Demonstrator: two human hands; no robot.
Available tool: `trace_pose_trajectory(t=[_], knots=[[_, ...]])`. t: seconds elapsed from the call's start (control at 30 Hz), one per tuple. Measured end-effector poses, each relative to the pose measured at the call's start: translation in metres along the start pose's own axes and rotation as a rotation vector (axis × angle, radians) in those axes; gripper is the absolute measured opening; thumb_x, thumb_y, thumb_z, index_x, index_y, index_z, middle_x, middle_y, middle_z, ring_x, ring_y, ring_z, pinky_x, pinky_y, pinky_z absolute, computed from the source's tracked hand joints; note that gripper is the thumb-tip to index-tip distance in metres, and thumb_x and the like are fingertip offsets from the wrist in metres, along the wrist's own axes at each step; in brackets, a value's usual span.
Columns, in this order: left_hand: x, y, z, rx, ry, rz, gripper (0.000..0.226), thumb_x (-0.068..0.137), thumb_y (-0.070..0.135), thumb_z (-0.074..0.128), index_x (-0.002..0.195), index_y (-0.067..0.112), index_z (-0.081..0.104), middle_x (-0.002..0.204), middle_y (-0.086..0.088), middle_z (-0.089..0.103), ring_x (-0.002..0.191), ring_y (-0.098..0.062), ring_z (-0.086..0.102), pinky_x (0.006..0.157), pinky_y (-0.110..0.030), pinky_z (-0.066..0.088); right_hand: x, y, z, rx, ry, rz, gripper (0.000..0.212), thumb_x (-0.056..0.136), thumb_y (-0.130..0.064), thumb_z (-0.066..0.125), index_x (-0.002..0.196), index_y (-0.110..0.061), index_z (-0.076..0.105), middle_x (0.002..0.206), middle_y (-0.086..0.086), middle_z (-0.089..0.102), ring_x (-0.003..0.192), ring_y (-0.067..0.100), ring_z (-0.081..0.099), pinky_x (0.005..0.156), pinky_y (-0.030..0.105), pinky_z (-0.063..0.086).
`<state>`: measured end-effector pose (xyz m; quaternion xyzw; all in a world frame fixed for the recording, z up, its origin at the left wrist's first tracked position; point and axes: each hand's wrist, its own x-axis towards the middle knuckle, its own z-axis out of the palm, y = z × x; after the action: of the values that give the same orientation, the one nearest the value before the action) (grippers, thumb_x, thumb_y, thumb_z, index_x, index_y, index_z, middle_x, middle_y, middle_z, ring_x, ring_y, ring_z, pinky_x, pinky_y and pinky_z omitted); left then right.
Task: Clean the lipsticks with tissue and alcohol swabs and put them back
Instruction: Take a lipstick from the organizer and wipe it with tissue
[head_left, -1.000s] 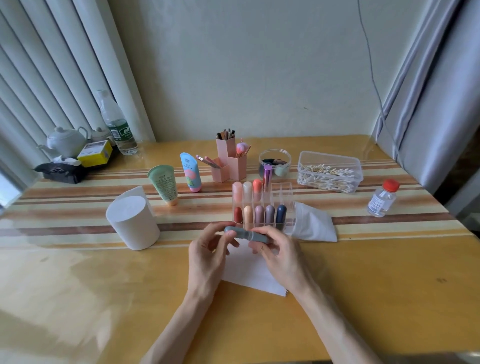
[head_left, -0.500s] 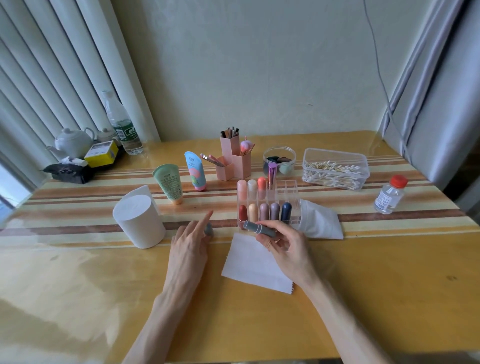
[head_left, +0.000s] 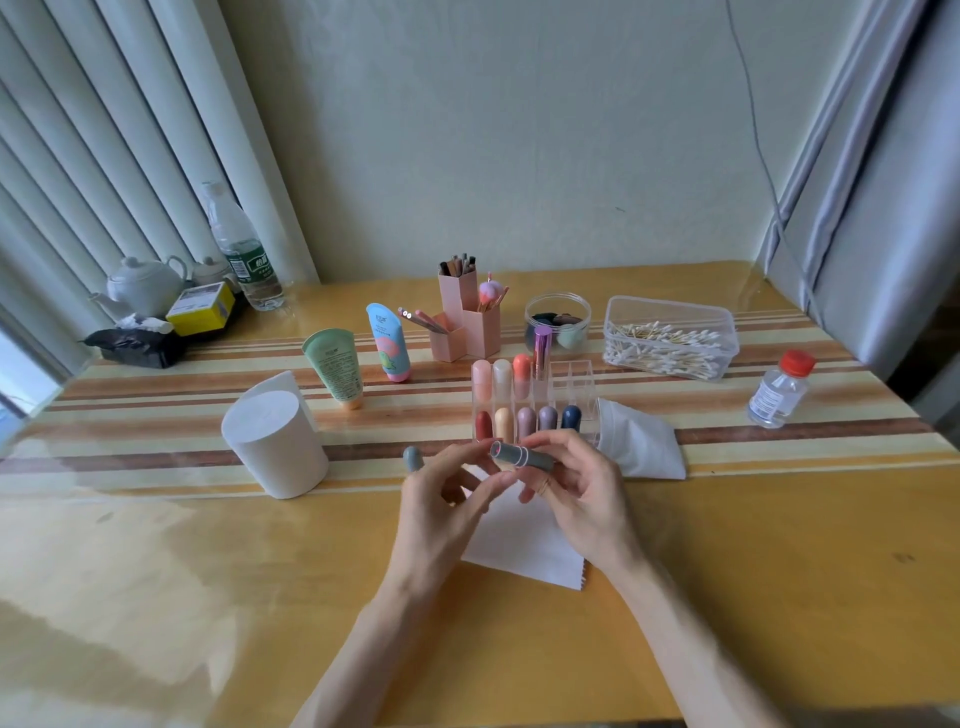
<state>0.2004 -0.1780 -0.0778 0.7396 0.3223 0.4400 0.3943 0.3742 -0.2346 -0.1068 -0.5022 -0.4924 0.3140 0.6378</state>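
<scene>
- We see a white tissue roll (head_left: 275, 441) standing on the left.
- A little grey cap (head_left: 412, 458) stands on the table (head_left: 208, 571) beside our left hand (head_left: 441, 499).
- That hand's fingers bend toward the open end of the grey lipstick (head_left: 522, 457); we cannot tell if they pinch it.
- Our right hand (head_left: 582, 493) pinches the lipstick sideways over the white tissue sheet (head_left: 524, 551), just in front of the clear rack (head_left: 571, 379).

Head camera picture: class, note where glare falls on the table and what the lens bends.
Head view: pale glare washes the table's near-left surface; the blinds at left and the curtain at right lean inward, which is wide-angle distortion.
</scene>
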Motion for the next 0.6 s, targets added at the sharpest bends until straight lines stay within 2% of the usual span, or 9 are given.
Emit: trace_pose_trajectory(t=[0.07,0.13,0.27,0.33,0.43,0.53,0.6], knots=[[0.004,0.002,0.009,-0.086,0.036,-0.046,0.031,0.085,0.031,0.081,0.112,0.015,0.078,0.072,0.009,0.069,0.053,-0.009,0.055,0.057,-0.018,0.044,0.0,-0.001,0.0,0.01,-0.003,-0.002,0.025,0.09,-0.01,0.079,0.11,-0.007,0.065,0.102,0.007,0.081,0.074,0.031,0.075,0.072,0.037,0.062],[0.006,0.001,0.012,-0.175,0.076,-0.076,0.024,0.086,0.026,0.08,0.104,0.01,0.08,0.066,0.008,0.066,0.053,-0.011,0.052,0.058,-0.018,0.043,-0.001,-0.002,0.0,0.028,-0.01,0.007,0.023,0.09,-0.014,0.079,0.108,-0.009,0.065,0.1,0.009,0.08,0.073,0.032,0.075,0.073,0.038,0.062],[0.007,-0.006,0.015,-0.3,0.084,-0.122,0.019,0.086,0.02,0.078,0.099,0.006,0.08,0.072,0.007,0.066,0.056,-0.015,0.049,0.059,-0.022,0.044,0.0,-0.003,0.002,0.072,-0.032,0.074,0.02,0.092,-0.02,0.074,0.106,-0.008,0.069,0.085,0.007,0.077,0.062,0.02,0.063,0.064,0.028,0.054],[0.005,-0.008,0.015,-0.369,0.075,-0.148,0.02,0.087,0.019,0.077,0.101,0.005,0.08,0.074,0.002,0.067,0.058,-0.016,0.046,0.06,-0.024,0.043,-0.001,-0.004,0.001,0.059,-0.07,0.089,0.018,0.097,-0.023,0.067,0.108,-0.009,0.071,0.074,0.005,0.069,0.058,0.015,0.055,0.058,0.023,0.047],[0.004,-0.011,0.015,-0.442,0.054,-0.176,0.024,0.087,0.017,0.075,0.104,0.001,0.078,0.077,0.002,0.068,0.059,-0.013,0.045,0.061,-0.022,0.043,-0.001,-0.008,-0.001,0.035,-0.104,0.112,0.018,0.101,-0.028,0.06,0.106,-0.017,0.073,0.069,0.008,0.057,0.057,0.013,0.047,0.053,0.019,0.039],[0.004,-0.011,0.014,-0.48,0.049,-0.194,0.022,0.087,0.015,0.074,0.102,-0.001,0.077,0.073,0.003,0.067,0.059,-0.01,0.046,0.059,-0.019,0.042,-0.001,-0.009,-0.001,-0.024,-0.149,0.152,0.032,0.105,-0.035,0.052,0.099,-0.011,0.073,0.066,0.006,0.049,0.058,0.017,0.043,0.053,0.021,0.037],[0.003,-0.011,0.014,-0.485,0.023,-0.176,0.019,0.09,0.013,0.073,0.102,0.0,0.078,0.076,-0.008,0.068,0.061,-0.012,0.049,0.06,-0.02,0.043,0.0,-0.009,-0.001,-0.019,-0.177,0.184,0.042,0.107,-0.038,0.045,0.091,-0.009,0.071,0.061,0.003,0.043,0.056,0.017,0.04,0.054,0.025,0.036]])
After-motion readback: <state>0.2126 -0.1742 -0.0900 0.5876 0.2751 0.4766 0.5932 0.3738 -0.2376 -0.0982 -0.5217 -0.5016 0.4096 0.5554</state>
